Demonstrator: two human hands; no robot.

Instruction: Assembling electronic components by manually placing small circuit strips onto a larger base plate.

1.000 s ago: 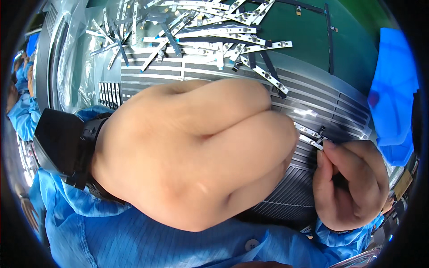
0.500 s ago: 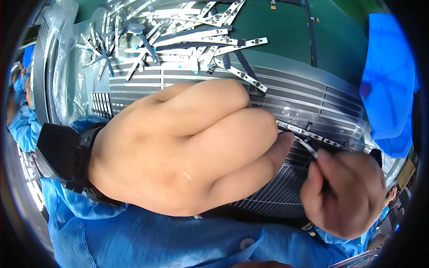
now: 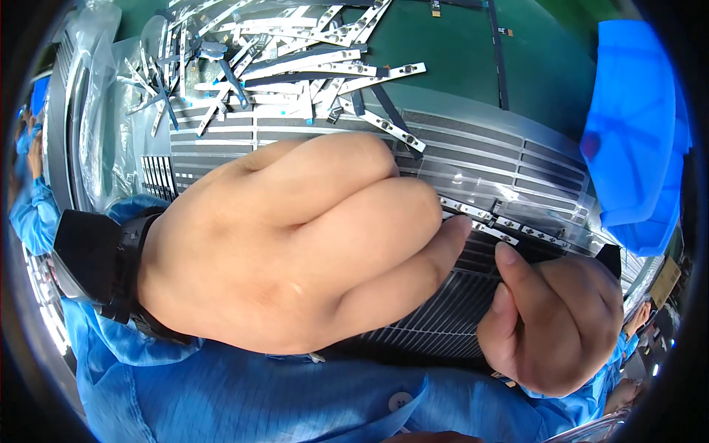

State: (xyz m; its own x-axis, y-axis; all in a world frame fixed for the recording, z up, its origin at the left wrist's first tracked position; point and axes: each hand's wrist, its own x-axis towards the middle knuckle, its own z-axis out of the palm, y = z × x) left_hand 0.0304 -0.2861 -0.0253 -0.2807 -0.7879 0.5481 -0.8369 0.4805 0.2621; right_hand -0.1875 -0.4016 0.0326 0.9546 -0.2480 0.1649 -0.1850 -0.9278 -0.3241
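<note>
the right hand has its grip spread, the left hand's i cannot tell, and positioning the white component strip seems underway, needing slotted tray alignment next.

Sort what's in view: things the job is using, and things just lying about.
Apparently in use:
White strips by the left hand and right hand
Slotted tray beneath them
Pile of similar strips, perhaps

Apparently just lying about:
Blue plastic piece
Clear plastic
Dark strip on the green surface
</note>
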